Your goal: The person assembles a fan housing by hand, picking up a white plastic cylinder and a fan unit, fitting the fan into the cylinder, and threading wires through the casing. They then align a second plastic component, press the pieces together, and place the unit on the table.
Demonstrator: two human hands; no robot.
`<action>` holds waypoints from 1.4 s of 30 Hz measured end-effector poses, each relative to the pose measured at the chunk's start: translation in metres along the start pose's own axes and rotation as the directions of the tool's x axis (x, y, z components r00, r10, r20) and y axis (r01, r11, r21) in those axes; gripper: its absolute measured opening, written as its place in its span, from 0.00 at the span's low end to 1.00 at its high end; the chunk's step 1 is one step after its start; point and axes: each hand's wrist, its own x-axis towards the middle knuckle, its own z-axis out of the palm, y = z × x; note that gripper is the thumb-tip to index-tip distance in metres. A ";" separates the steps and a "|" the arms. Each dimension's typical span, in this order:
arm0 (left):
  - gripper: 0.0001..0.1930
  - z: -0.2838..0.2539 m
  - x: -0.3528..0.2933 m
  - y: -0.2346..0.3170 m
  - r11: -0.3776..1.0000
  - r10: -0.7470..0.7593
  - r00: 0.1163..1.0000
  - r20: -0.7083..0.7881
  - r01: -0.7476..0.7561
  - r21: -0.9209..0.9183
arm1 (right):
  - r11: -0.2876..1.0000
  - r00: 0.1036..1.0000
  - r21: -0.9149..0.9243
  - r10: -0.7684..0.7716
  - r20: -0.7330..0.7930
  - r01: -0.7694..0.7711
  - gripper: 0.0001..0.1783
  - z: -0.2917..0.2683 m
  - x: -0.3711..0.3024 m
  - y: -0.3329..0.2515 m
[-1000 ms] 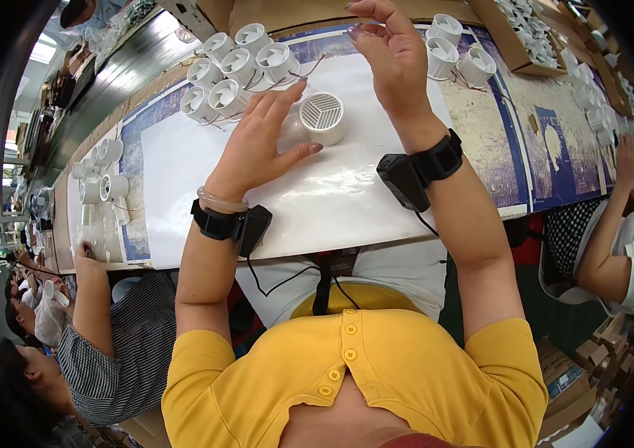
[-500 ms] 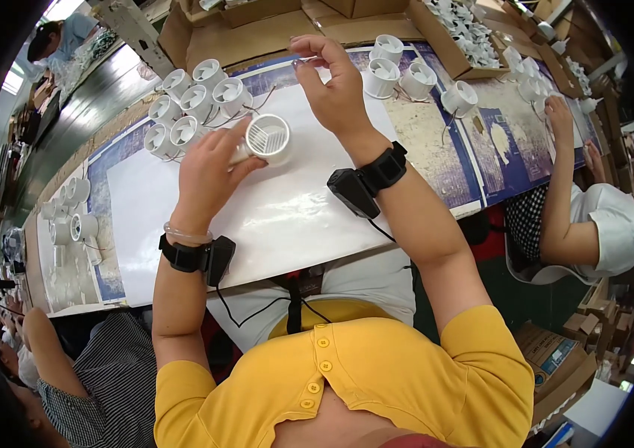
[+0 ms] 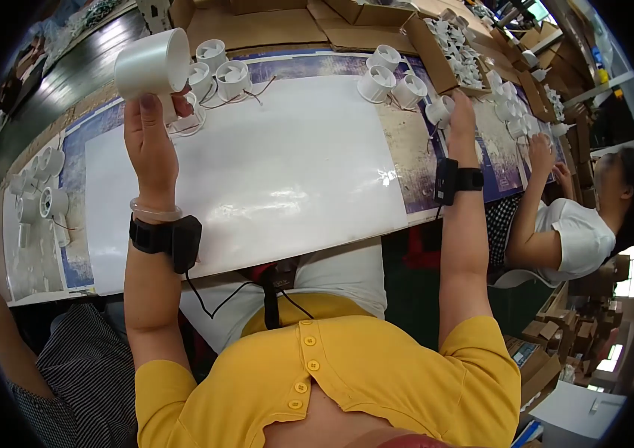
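My left hand is raised at the left, gripping a white plastic fan housing. That housing is a short, wide tube lying sideways, with a stem running down into my fingers. At the right, my stretched-out right hand is beside a small white fan unit with a thin wire. The hand shows edge-on and hides its fingers, so whether they grip the unit cannot be made out. Near that unit stand several similar white fan units. Behind my left hand more wired units stand, partly covered by the raised housing.
A white sheet covers the table before me. More fan units stand at the far left. An open cardboard box of white parts lies at the back right. A co-worker sits at the right, hands on the table.
My left hand has moved left and up, turning the housing onto its side. My right hand has gone from above the sheet to the fan unit at the right. The view has shifted somewhat.
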 end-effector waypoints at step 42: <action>0.26 -0.009 -0.007 -0.006 0.953 -0.206 0.969 0.138 0.231 -0.198 | 0.820 0.182 -0.129 0.031 0.983 0.558 0.68 0.135 -0.082 -0.022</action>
